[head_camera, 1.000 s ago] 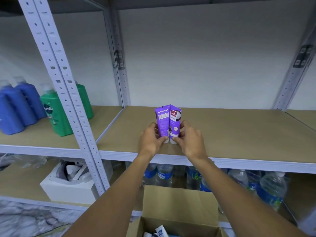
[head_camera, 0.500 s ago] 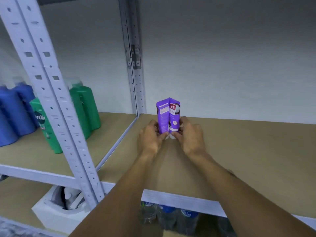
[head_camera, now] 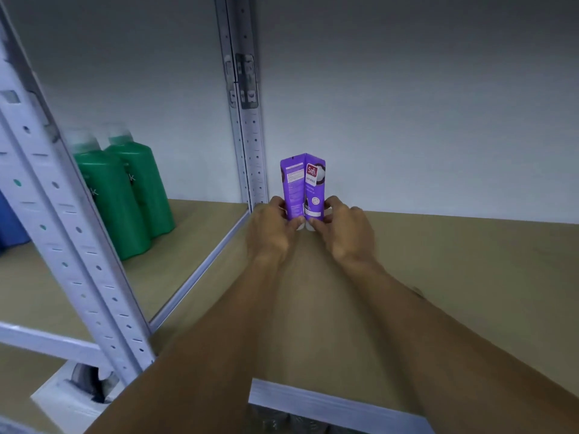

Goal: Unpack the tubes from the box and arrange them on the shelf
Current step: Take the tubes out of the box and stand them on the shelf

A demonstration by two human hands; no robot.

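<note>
Fingertips [head_camera: 294,223] of both hands are clamped low on two purple Safi tubes: left hand [head_camera: 269,236] on the left tube [head_camera: 293,189], right hand [head_camera: 346,238] on the right tube [head_camera: 315,189]. Thumbs sit in front by the white caps [head_camera: 308,227], other fingers curled behind.

Tubes are at frame centre, slightly above the middle, deep on the shelf board [head_camera: 470,277], near the back wall [head_camera: 423,120] and just right of the rear upright [head_camera: 247,145].

Long axis vertical: caps down, crimped ends up, sides touching in a shallow V. Right tube faces its logo outward; left shows its back label. Cap contact with the board unclear.

Step, as I read it: setting this pair down. Next: let go evenly so neither tips, then reach for the box (out of view). Green bottles [head_camera: 125,198] at left are well clear.
</note>
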